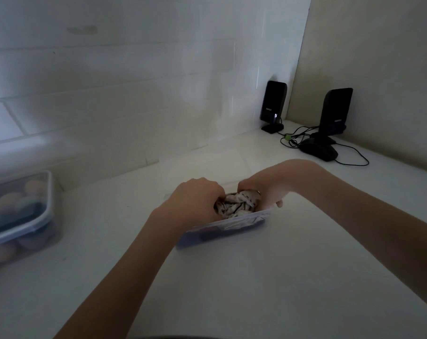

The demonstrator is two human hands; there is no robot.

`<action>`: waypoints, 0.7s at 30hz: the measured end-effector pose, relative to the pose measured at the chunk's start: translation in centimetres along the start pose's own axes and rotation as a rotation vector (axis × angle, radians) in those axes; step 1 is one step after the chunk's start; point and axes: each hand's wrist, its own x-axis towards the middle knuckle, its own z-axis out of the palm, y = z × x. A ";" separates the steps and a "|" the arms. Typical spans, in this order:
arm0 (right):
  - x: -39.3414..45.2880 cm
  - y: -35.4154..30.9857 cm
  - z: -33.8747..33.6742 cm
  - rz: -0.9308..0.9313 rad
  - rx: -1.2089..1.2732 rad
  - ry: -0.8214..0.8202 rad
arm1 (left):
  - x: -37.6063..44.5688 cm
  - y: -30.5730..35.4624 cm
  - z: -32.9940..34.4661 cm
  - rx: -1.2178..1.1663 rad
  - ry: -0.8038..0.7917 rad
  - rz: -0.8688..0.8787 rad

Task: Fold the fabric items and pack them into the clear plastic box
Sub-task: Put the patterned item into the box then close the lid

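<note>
Pressing down into the clear box [223, 232], the left hand [195, 196] and right hand [261, 192] curl their fingers around the striped cloth [234, 206], which sits bunched inside, likely to squash it below the rim. Left of the box, a lidded tub [19, 211] stands well apart.

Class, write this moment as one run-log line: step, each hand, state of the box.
step: packing | left hand: grips striped fabric | right hand: grips same fabric | clear plastic box: open, fabric inside
</note>
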 end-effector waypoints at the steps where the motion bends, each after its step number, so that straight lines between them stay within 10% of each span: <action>1: 0.0 0.3 -0.2 -0.011 0.033 0.005 | 0.0 0.0 0.1 -0.003 0.009 -0.001; 13: 0.7 0.0 2.0 0.101 -0.041 0.339 | 0.1 -0.4 0.1 -0.137 0.023 -0.046; 21: -2.1 2.5 2.1 -0.116 0.740 0.492 | -2.4 -2.9 -0.9 -0.767 0.298 -0.108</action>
